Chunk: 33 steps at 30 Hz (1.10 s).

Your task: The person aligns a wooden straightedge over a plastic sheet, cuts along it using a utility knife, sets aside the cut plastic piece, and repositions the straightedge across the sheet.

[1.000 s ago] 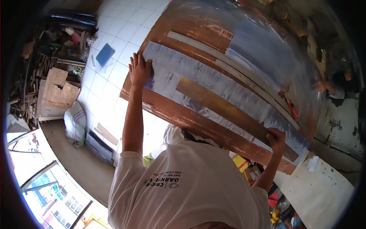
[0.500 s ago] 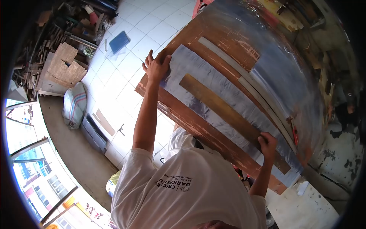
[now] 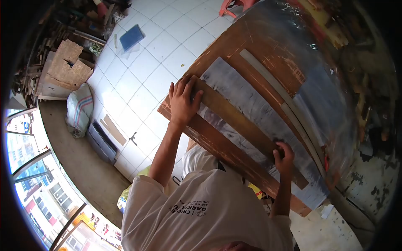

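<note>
A long flat brown strip [image 3: 238,115] lies slantwise on a grey, bluish sheet [image 3: 268,115], which rests on a worn brown board [image 3: 251,46]. My left hand [image 3: 182,102] is laid over the strip's far-left end and the sheet's edge, with the thumb apart from the fingers. Near the strip's other end, my right hand [image 3: 284,158] has its fingers curled on the strip, gripping its edge. Part of the strip's left end is hidden under my left hand.
Pale narrow slats [image 3: 268,81] lie along the board beyond the sheet. Clear plastic [image 3: 326,96] covers the right side. A blue flat item [image 3: 132,37] and a white sack [image 3: 79,108] are on the tiled floor at left. Scrap wood [image 3: 69,62] is piled at upper left.
My left hand has moved from the sheet's upper corner down onto the strip's left end. The strip has shifted toward the near left edge of the sheet, with my right hand still on it.
</note>
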### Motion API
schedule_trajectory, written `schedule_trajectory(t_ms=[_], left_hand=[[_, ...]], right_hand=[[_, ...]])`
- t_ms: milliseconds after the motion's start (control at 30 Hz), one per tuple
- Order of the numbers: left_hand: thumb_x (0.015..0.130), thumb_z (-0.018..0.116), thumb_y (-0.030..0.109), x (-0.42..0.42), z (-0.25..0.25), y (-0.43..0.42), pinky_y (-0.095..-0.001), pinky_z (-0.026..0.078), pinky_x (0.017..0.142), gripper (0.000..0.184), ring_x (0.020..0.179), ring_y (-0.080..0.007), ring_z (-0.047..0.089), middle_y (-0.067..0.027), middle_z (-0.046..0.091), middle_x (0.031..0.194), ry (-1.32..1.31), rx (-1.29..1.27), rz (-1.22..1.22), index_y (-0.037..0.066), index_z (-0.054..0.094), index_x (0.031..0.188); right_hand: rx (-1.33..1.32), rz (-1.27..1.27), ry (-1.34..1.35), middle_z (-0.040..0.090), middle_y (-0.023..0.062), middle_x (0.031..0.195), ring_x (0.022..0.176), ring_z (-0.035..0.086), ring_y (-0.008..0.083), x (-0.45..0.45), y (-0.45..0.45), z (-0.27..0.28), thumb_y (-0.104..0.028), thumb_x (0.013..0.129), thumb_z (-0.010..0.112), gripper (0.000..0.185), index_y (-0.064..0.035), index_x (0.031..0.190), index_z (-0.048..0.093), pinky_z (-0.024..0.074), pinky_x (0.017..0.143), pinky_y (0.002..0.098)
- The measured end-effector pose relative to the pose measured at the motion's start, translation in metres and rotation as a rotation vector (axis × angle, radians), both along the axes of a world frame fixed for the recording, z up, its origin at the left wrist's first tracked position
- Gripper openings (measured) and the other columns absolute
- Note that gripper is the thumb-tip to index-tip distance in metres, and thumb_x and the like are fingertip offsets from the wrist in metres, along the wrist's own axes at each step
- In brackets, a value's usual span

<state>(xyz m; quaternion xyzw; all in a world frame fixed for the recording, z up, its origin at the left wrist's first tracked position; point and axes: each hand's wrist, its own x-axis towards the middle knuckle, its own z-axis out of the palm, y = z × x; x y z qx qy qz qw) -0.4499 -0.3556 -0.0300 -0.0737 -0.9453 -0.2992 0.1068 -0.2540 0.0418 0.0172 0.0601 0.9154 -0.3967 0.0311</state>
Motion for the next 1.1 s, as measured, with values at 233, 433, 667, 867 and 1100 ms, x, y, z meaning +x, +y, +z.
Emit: schedule_trajectory(t_ms=[233, 433, 667, 867, 1100], left_hand=[[0.090, 0.073, 0.031, -0.001, -0.006, 0.001, -0.0563, 0.028, 0.118, 0.057, 0.137, -0.0292, 0.048, -0.0083, 0.056, 0.144, -0.012, -0.033, 0.003, 0.010, 0.057, 0.140], [0.089, 0.073, 0.027, -0.004, -0.004, 0.002, -0.0527, 0.031, 0.117, 0.054, 0.136, -0.0299, 0.050, -0.0115, 0.058, 0.140, -0.011, -0.049, 0.004, 0.009, 0.059, 0.138], [0.087, 0.074, 0.030, -0.007, -0.008, 0.001, -0.0534, 0.031, 0.115, 0.056, 0.136, -0.0292, 0.049, -0.0083, 0.057, 0.143, -0.039, -0.017, 0.009, 0.010, 0.060, 0.138], [0.086, 0.075, 0.033, -0.008, -0.008, -0.001, -0.0525, 0.032, 0.114, 0.057, 0.136, -0.0284, 0.050, -0.0057, 0.059, 0.143, -0.086, -0.016, 0.006, 0.012, 0.062, 0.137], [0.086, 0.076, 0.039, -0.010, -0.009, -0.001, -0.0518, 0.033, 0.113, 0.060, 0.134, -0.0275, 0.051, -0.0031, 0.059, 0.143, -0.074, -0.048, -0.014, 0.013, 0.063, 0.138]], right_hand=[[0.400, 0.052, 0.137, 0.063, 0.0133, 0.117, 0.110, 0.059, 0.0353, 0.026, -0.012, 0.003, -0.034, 0.088, 0.075, 0.041, -0.0089, 0.120, 0.067, 0.0475, 0.092, 0.0489], [0.563, 0.060, 0.150, 0.055, 0.0160, 0.136, 0.122, 0.053, 0.0387, 0.055, -0.008, -0.024, -0.056, 0.094, 0.066, 0.057, -0.0121, 0.131, 0.064, 0.0419, 0.100, 0.0557], [0.669, 0.016, 0.262, 0.057, 0.0187, 0.135, 0.120, 0.056, 0.0399, 0.065, -0.011, -0.046, -0.055, 0.100, 0.057, 0.056, -0.0115, 0.133, 0.062, 0.0438, 0.097, 0.0568], [0.664, 0.050, 0.261, 0.059, 0.0226, 0.132, 0.118, 0.059, 0.0420, 0.064, -0.012, -0.042, -0.051, 0.100, 0.058, 0.056, -0.0059, 0.132, 0.062, 0.0477, 0.097, 0.0549], [0.676, 0.036, 0.259, 0.059, 0.0238, 0.131, 0.118, 0.059, 0.0421, 0.070, -0.011, -0.047, -0.052, 0.099, 0.060, 0.057, -0.0048, 0.130, 0.063, 0.0478, 0.097, 0.0550]])
